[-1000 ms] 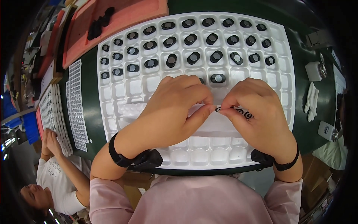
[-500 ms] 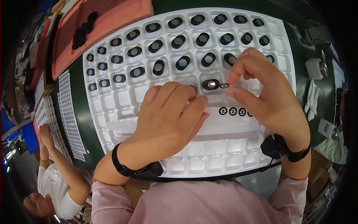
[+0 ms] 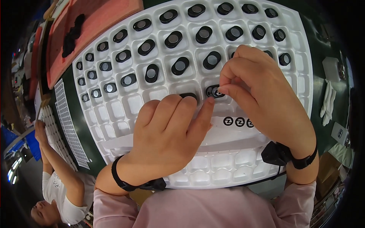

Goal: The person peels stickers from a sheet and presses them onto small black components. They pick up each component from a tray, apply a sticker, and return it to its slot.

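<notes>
My right hand point(image 3: 249, 81) pinches a small round black sticker between thumb and forefinger. The sticker is over the silver disc of a black oval part point(image 3: 210, 91) in a tray cell; whether it is stuck down I cannot tell. My left hand point(image 3: 167, 133) rests palm down over the tray, its forefinger stretched to the near edge of that part, other fingers bent. Another black oval part point(image 3: 188, 95) shows partly behind its knuckles. Below my right hand a white backing strip point(image 3: 222, 133) bears several round black stickers point(image 3: 228, 121). Both wrists wear black straps.
The white tray point(image 3: 159, 93) has rows of cells, many holding black oval parts. Sticker sheets point(image 3: 70, 121) lie to its left on the green table. A pink foam board point(image 3: 99, 22) is at upper left, a white glove point(image 3: 328, 102) at right. A co-worker point(image 3: 64, 182) sits at left.
My right hand has brought the sticker left, from beside the part to over its disc. My left forefinger has stretched out to the part. The tray appears larger and shifted in view.
</notes>
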The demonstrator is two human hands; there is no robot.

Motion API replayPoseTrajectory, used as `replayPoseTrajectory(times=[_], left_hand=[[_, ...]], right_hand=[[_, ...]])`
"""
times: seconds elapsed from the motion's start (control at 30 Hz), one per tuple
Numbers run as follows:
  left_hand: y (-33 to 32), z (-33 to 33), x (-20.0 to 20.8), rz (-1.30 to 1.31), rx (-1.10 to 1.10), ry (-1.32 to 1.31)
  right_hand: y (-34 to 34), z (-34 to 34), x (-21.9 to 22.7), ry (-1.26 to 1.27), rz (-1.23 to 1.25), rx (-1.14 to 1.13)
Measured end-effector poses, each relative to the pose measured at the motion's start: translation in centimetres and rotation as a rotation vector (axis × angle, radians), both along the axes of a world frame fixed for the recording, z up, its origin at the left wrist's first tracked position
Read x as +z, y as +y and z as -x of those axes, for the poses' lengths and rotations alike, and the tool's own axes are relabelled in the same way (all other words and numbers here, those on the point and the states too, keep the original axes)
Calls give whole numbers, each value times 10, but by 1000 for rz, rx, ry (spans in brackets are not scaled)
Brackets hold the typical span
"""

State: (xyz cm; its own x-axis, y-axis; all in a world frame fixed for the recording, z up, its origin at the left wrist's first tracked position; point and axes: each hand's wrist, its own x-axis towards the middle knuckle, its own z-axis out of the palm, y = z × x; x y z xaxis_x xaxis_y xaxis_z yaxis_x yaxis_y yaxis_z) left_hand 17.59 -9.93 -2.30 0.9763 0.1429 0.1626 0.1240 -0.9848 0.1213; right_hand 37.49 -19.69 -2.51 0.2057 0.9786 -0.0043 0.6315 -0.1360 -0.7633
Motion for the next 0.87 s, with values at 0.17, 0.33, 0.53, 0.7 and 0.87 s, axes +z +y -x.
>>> replayPoseTrajectory(times=[0.17, 0.33, 0.53, 0.7, 0.87], left_hand=[[1, 0, 1, -6, -5, 13], [2, 0, 0, -2, -9, 9], [2, 1, 0, -3, -9, 1], [1, 0, -1, 10, -4, -6], [1, 0, -1, 1, -3, -4]], right_hand=[[0, 3, -5, -1, -65, -27], [1, 4, -8, -91, -91, -21], [2, 5, -7, -81, -86, -29], [2, 5, -6, -83, -72, -28], [3, 5, -6, -76, -72, -31]])
